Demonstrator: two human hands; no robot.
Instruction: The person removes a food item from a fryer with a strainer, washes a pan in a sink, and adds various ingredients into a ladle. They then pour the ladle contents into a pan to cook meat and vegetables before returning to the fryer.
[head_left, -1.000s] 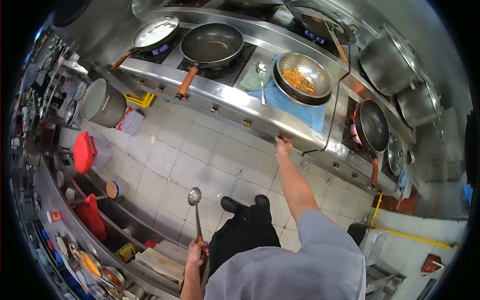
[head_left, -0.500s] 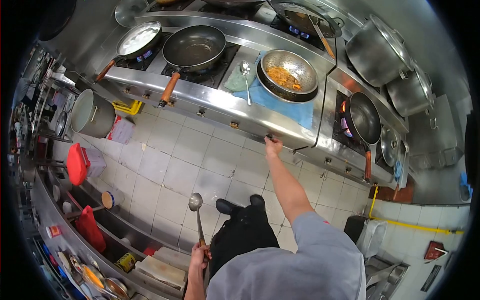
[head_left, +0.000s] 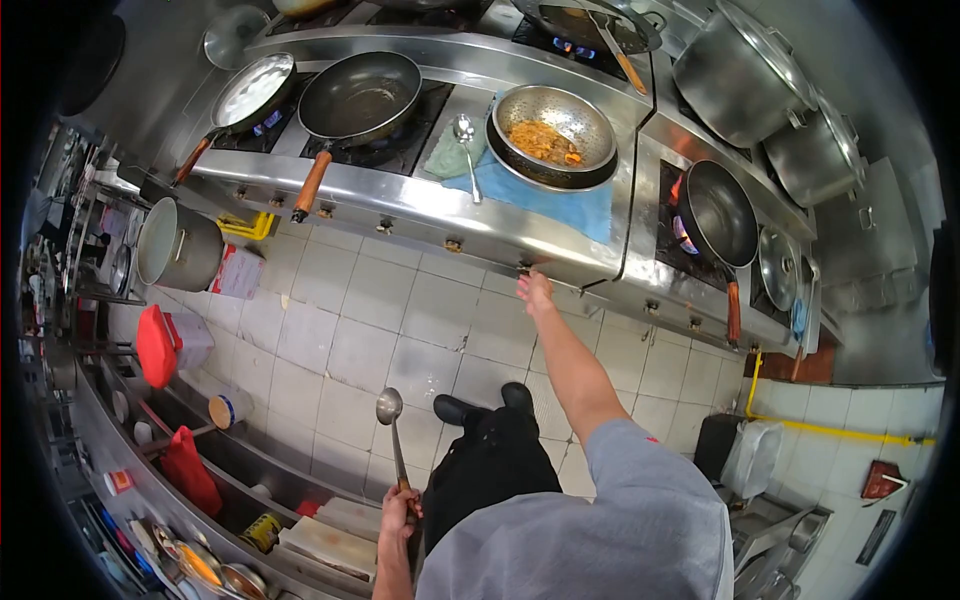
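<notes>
Stove knob (head_left: 525, 267) sits at about eleven o'clock from my nearer right hand (head_left: 535, 290), its fingers loosely spread, touch too small to judge, while my left hand (head_left: 397, 510) clasps the ladle (head_left: 397, 448), bowl toward twelve.

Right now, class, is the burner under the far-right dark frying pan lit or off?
Lit: orange and violet flames show at the left side of the pan.

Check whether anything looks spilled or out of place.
Orange flame shows beside the rightmost round black pan, oddly, since other visible flames look blue. Pale specks, possibly splashes, dot white square tiles near black boots.
</notes>
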